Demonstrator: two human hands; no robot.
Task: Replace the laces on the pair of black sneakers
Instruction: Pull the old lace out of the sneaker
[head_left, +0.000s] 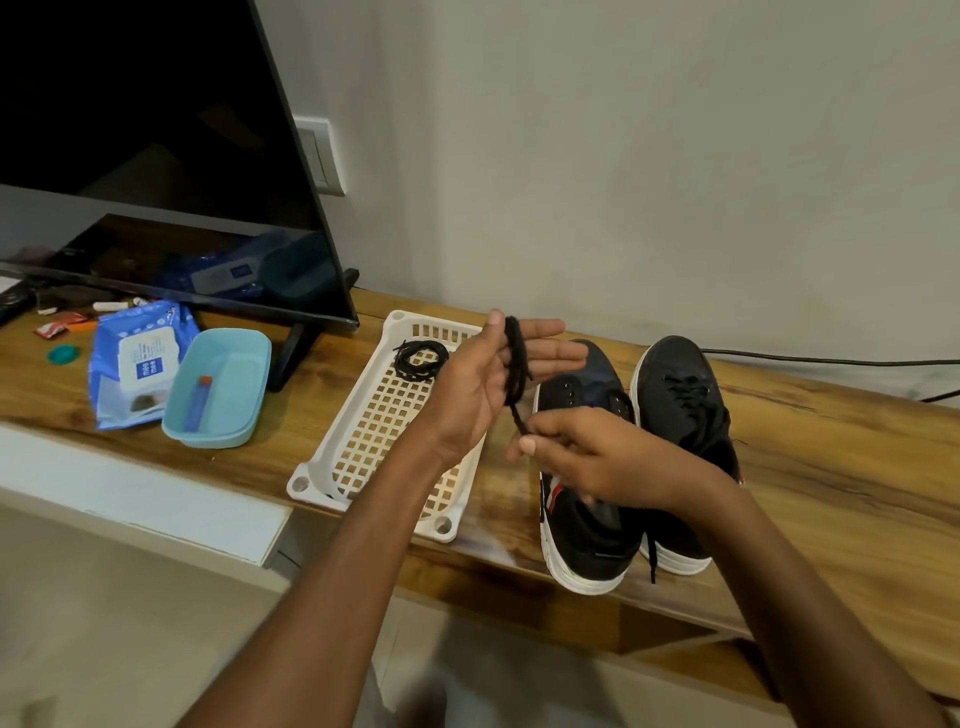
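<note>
Two black sneakers with white soles stand side by side on the wooden shelf. The left sneaker (582, 525) has bare eyelets; the right sneaker (680, 415) is still laced in black. My left hand (483, 384) is raised above the tray, palm up, with a black lace (517, 358) wound in loops around its fingers. My right hand (597, 457) hovers over the left sneaker and pinches the free end of that lace. A second coiled black lace (421, 359) lies in the white tray (363, 457).
A light blue tub (218, 389) holding a small tube and a blue wipes pack (135, 364) sit to the left, in front of a TV (156, 156) on its stand. Small clutter lies far left. A black cable (831, 359) runs along the wall behind the sneakers.
</note>
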